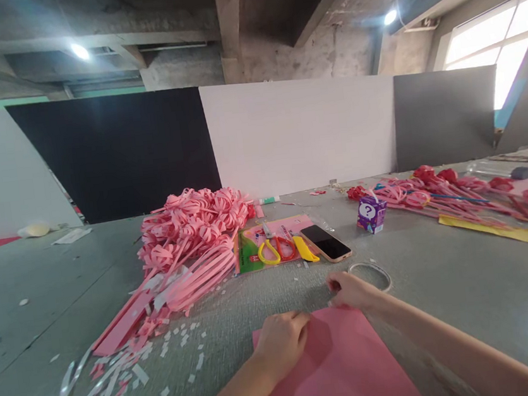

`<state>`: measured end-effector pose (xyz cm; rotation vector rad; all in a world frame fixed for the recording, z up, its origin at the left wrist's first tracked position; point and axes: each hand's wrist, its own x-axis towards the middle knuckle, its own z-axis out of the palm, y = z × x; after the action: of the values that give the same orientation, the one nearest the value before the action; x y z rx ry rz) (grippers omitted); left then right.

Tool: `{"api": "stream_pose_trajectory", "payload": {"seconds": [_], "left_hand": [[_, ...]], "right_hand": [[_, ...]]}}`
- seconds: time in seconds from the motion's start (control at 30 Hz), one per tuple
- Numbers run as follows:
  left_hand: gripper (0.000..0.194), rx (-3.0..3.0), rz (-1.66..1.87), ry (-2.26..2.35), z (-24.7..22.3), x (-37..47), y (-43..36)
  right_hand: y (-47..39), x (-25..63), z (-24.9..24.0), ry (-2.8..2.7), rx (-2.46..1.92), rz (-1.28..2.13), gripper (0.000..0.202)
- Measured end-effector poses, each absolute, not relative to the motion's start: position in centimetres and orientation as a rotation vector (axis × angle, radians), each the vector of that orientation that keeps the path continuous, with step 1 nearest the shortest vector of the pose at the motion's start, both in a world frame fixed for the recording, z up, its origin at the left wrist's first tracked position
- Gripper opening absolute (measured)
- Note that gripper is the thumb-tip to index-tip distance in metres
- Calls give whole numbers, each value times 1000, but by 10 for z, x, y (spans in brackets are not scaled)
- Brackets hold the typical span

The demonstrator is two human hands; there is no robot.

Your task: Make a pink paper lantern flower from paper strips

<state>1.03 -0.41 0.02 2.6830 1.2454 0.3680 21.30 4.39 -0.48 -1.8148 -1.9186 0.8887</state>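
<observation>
A sheet of pink paper point(340, 367) lies on the grey table in front of me. My left hand point(283, 342) rests at its far left edge, fingers curled down and closed on the paper. At the far right corner of the sheet is my right hand point(353, 289), its fingers bent together in a pinch. What they hold, if anything, is hidden. Just beyond that wrist lies a roll of clear tape point(371, 277), partly covered by the forearm. Scissors with yellow and red handles point(269, 252) lie farther off on a colourful paper packet point(246, 257).
A heap of pink paper-strip flowers point(195, 225) stands at the left, with white scraps point(185, 340) before it. A phone point(326, 243), a yellow cutter point(305, 249), a purple box point(371, 214), a glue stick point(269, 200) and a yellow strip point(501, 232) lie farther back.
</observation>
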Motion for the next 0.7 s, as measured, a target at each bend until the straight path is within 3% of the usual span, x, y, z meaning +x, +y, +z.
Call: {"api": "stream_pose_trajectory", "payload": {"seconds": [0.23, 0.7], "left_hand": [[28, 2670, 395, 1240, 0, 10, -5], [31, 2599, 452, 1220, -3, 9, -2]], "right_hand": [[45, 225, 1, -2090, -1903, 960, 26], [46, 243, 12, -2231, -1815, 951, 21]]}}
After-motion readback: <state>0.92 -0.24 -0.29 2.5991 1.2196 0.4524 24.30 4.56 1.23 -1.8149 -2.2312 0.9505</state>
